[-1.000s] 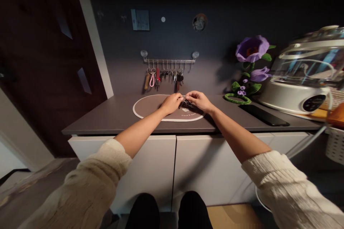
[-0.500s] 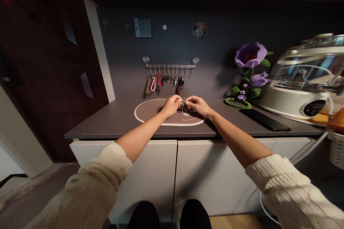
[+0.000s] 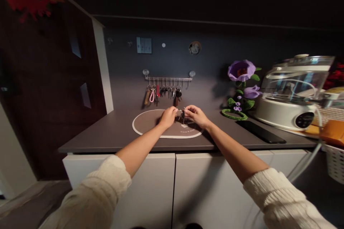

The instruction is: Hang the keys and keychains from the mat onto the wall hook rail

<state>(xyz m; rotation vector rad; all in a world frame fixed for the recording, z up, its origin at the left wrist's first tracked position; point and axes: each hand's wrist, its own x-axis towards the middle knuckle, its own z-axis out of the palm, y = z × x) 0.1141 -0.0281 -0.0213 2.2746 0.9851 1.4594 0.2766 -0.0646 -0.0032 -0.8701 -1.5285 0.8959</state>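
Note:
A small bunch of keys (image 3: 183,115) hangs between my two hands, just above the brown oval mat (image 3: 146,123). My right hand (image 3: 195,114) is closed in a pinch at the top of the bunch, where its ring appears to be. On the other side, my left hand (image 3: 168,117) is closed too, with thumb and fingertips pinching a thin shiny piece at the ring, probably part of the keys. The fingers cover much of the ring, and single keys are too small to tell apart.
On the wall behind, a hook rail (image 3: 169,79) carries several key sets, one with a pink loop (image 3: 152,96). A black phone (image 3: 260,131), a purple flower ornament (image 3: 242,71) and a white appliance with a clear top (image 3: 285,112) stand or lie to the right.
My hands have drawn slightly apart, and the keys now dangle more plainly between them. The whole scene sits lower in view as my head has tilted up.

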